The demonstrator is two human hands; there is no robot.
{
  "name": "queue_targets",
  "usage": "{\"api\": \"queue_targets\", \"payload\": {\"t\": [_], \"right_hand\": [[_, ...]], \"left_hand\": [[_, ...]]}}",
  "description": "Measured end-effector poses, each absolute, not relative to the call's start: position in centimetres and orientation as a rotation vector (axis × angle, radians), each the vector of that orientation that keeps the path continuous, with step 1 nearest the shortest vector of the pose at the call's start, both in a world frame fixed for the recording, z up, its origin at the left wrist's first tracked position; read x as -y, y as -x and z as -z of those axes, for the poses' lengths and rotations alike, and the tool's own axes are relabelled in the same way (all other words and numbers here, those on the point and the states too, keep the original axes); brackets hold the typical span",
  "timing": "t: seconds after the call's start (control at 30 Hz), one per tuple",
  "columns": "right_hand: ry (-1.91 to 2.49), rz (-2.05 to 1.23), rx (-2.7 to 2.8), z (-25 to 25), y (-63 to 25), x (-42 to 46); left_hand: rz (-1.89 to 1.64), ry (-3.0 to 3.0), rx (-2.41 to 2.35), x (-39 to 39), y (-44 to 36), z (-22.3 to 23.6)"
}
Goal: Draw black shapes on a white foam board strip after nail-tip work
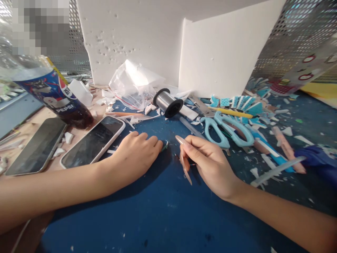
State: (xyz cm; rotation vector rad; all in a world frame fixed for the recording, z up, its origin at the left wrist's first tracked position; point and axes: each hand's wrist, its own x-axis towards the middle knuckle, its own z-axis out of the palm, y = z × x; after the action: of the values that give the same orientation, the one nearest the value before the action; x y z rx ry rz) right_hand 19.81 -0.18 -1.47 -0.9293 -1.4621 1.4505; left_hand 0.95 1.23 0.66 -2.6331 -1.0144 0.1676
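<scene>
Inspection finds both hands low over the blue worktop (118, 218), a narrow gap between them. The left hand (139, 153) lies palm down with fingers curled; at its fingertips shows a small dark item (164, 145), glossy and green-tinged, too little exposed to identify, and whether it is gripped cannot be told. The right hand (210, 161) is turned on its side, thumb and forefinger drawn close, long pointed nails directed left; whether a fine strand is pinched there cannot be confirmed. The step in hand is judged to be close fingertip work at this gap; the next move would call for a light, precise pinch and a steadied left hand. Just beyond the gap, on the far side, a black-flanged spool (167, 101) lies tilted, wound with smooth, silvery, wire-like stock. Right of it are scissors (223, 141) with rounded, light-blue loop handles, apparently moulded plastic, and a slim yellow pencil-like stick (234, 113). Far left of the spool sits a crumpled, translucent plastic bag (134, 82). White panels (137, 28), apparently foam, stand behind, the left one pitted. Angular white scraps (68, 137) litter the left side, near a flat, pale-edged phone (92, 142).
</scene>
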Motion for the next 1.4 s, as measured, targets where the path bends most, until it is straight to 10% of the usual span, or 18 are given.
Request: {"api": "queue_targets", "payload": {"t": [1.07, 1.4], "right_hand": [[0.960, -1.454, 1.449, 1.3, -19.7, 0.1], [0.936, -1.414, 1.354, 1.4, -19.7, 0.3]], "left_hand": [[-0.096, 2.671, 0.968, -0.9, -0.7, -1.0], [0.916, 2.828, 1.072, 0.1, -1.0, -0.3]]}}
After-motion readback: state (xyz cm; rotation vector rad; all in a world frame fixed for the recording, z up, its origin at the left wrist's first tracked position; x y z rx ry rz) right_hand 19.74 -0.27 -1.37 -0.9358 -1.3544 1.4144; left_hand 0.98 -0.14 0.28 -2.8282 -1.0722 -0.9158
